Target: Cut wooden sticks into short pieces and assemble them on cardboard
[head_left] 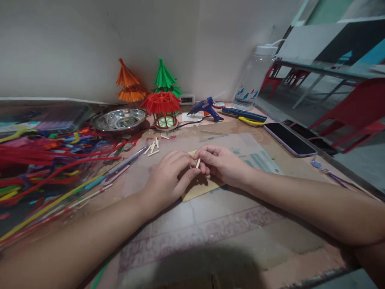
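Both hands meet at the middle of the table over a yellowish card (192, 195). A short pale wooden stick (198, 163) stands tilted between them. The thumb and fingers of my left hand (174, 172) close on it from the left. My right hand (221, 162) is closed too, its thumb and forefinger pinched at the stick's upper end; part of the grip is hidden. Several similar short sticks (152, 147) lie loose beyond my left hand. Behind them stands a small model pavilion (162, 108) with a red pipe-cleaner roof.
Pipe cleaners (45, 172) crowd the left side beside a metal bowl (120, 119). Orange (129, 82) and green (164, 74) pipe-cleaner roofs stand by the wall. Further right are a glue gun (207, 107), a utility knife (243, 114), a bottle (252, 80) and a phone (290, 138).
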Motion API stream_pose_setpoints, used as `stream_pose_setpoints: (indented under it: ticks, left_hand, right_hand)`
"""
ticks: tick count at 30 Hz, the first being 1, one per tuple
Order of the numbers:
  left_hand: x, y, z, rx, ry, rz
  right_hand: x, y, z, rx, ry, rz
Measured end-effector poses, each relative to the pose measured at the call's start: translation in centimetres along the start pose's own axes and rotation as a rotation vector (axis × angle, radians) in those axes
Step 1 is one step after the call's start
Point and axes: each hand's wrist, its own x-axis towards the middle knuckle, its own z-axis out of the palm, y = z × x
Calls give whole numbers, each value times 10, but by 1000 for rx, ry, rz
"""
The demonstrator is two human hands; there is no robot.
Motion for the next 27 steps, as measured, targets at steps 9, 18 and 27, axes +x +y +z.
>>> stream_pose_setpoints:
  ticks: [9,18,27]
  left_hand:
    - [-1,-2,-2,22,-2,-60]
    - [0,-7,3,34,-58,-46]
    - [1,-6,6,322,-319,-83]
  right_hand:
    - [-10,-7,12,-264,77,-168]
    - [-5,-16,-1,-608,144,-229]
    - [-2,-41,-48,-1171,41,-223]
